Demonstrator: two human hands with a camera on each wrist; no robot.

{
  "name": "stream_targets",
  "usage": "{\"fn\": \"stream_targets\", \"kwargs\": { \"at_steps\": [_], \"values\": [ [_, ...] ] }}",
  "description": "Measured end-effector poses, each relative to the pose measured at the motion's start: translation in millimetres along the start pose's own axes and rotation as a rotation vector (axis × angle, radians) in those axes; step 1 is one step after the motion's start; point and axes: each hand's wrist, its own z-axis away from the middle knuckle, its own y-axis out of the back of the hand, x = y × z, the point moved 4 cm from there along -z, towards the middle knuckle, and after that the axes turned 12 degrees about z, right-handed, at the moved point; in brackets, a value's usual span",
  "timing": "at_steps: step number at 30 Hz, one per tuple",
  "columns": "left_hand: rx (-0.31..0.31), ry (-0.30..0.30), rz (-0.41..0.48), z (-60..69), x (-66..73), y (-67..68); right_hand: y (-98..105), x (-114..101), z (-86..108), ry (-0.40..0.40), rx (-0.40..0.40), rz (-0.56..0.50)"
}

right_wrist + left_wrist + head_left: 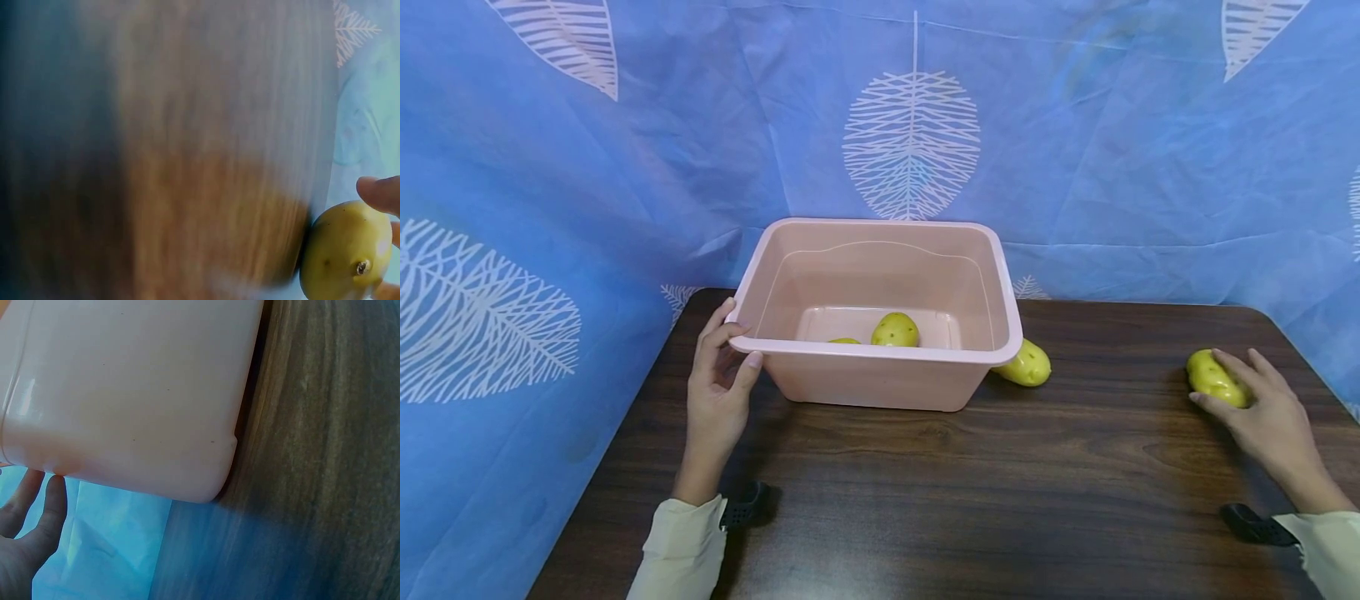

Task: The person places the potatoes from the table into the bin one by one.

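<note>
A pink plastic basin (pixel 880 377) stands at the back of the table. At its left front corner my left hand (pixel 718 400) grips the rim, thumb on the front side and fingers at the left side; two fingers (pixel 55 509) show against the wall in the left wrist view. Inside the basin lies a yellow potato (pixel 895 330), with a sliver of another yellow one (pixel 845 341) beside it. Far to the right, my right hand (pixel 1270 408) holds a yellow potato (pixel 1213 379) between thumb and fingers. The right wrist view shows that potato (pixel 344 256) under the thumb (pixel 378 192).
Another yellow potato (pixel 1028 365) lies on the table just right of the basin, partly hidden by it. The dark wooden table (pixel 970 500) ends at the back against a blue cloth (pixel 1075 150) with white leaf prints.
</note>
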Motion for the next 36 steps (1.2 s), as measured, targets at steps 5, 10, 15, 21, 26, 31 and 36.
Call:
{"fn": "stream_targets", "kwargs": {
  "at_steps": [5, 10, 15, 21, 26, 31, 36],
  "values": [
    [0.0, 0.001, -0.011, -0.3, -0.3, 0.3, 0.0, -2.1, -2.2, 0.06, 0.033, 0.028],
    [0.002, 0.007, -0.013, -0.9, -0.1, 0.8, 0.7, -6.1, -6.8, 0.134, 0.057, 0.069],
    [-0.003, 0.004, -0.008, -1.3, 0.1, 0.4, -0.6, -6.2, -10.0, 0.148, 0.06, 0.094],
    [-0.007, 0.014, 0.002, -0.8, -0.4, 0.2, -1.5, -3.6, -11.6, 0.148, 0.06, 0.091],
    [-0.007, 0.015, 0.006, -0.9, -0.2, -0.3, -0.1, -2.1, -11.6, 0.147, 0.046, 0.069],
    [-0.001, 0.014, -0.019, -0.7, -0.3, 0.3, 0.2, -6.4, -8.4, 0.148, 0.042, 0.03],
    [-0.002, 0.0, -0.034, -0.4, 0.0, 0.4, 0.2, -11.8, -4.7, 0.138, 0.052, -0.017]
  ]
}}
